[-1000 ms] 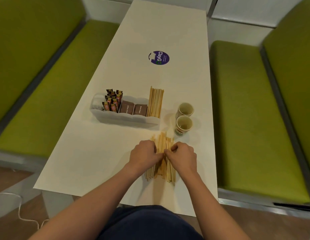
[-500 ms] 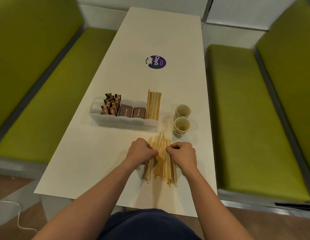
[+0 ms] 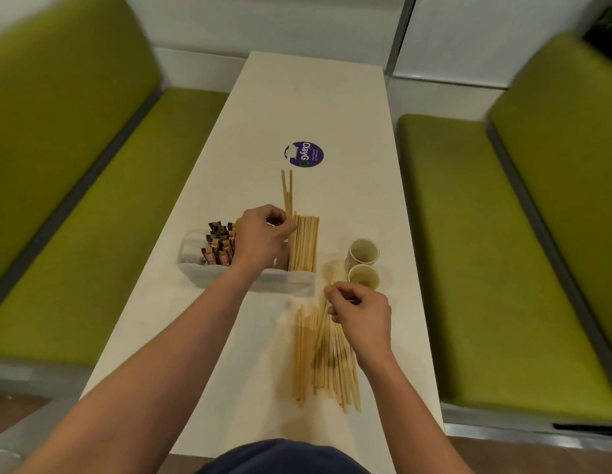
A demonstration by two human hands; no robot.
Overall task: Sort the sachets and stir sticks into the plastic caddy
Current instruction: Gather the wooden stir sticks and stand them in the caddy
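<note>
Right now my left hand (image 3: 263, 237) is out over the plastic caddy (image 3: 208, 278), fingers curled in, with thumb and forefinger pinching two stir sticks (image 3: 287, 195) near their lower ends. The pair points away from me, tips slightly splayed, reaching toward the round purple sticker (image 3: 304, 154) on the table (image 3: 315, 97). Their lower ends sit at the left edge of the caddy's right-hand compartment, just beside the bundle of sticks (image 3: 305, 244) lying in it. Whether they touch that bundle I cannot tell, since my fingers cover the spot.

My right hand (image 3: 361, 316) is nearer to me, knuckles up and fingers curled, pinching a single stick (image 3: 321, 328) between thumb and fingertips. That stick runs at a slant, its far end rising toward the caddy's front right corner, its near end down among the loose pile (image 3: 311, 367). The pile lies on the table between me and the caddy, its sticks roughly parallel and pointing away from me, somewhat blurred.

In the caddy's left part stand the slim sachets (image 3: 218, 249), dark brown and orange, upright and crowded together. My left hand and wrist hide the middle compartment almost wholly. The leftmost end of the caddy shows something pale that I cannot make out.

Two paper cups (image 3: 363, 254) stand to the right of the caddy, one behind the other, very close together, mouths up. Green benches (image 3: 92, 234) run along both sides of the table.
</note>
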